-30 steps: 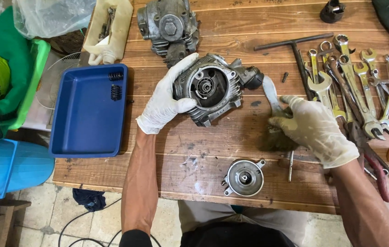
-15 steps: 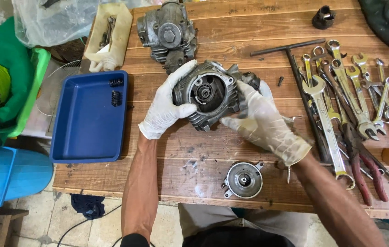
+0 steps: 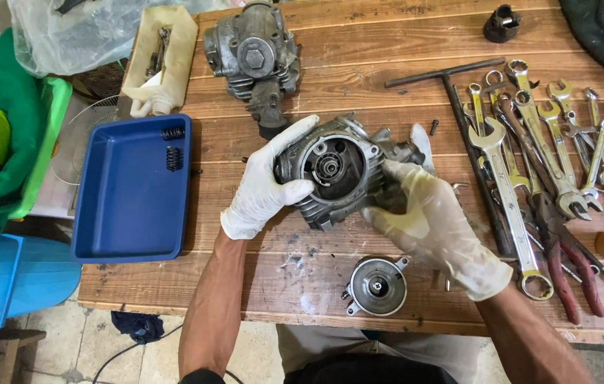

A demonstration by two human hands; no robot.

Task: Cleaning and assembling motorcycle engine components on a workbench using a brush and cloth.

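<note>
A grey metal engine part (image 3: 337, 171) with a round opening and cooling fins is held tilted above the wooden table (image 3: 359, 43). My left hand (image 3: 263, 188), in a white glove, grips its left side. My right hand (image 3: 430, 224), also gloved, grips its lower right side, fingers on the fins. A small round metal cover (image 3: 376, 286) lies on the table just below the part, near the front edge.
A second engine part (image 3: 253, 53) sits at the back. A blue tray (image 3: 131, 227) with two springs stands at left, a cream tray (image 3: 163, 57) behind it. Several spanners (image 3: 522, 135), a T-handle wrench (image 3: 458, 92) and red pliers (image 3: 572, 263) lie at right.
My right hand left the spot near the spanners, moved left and took hold of the engine part's right side. The left hand kept its grip on the part.
</note>
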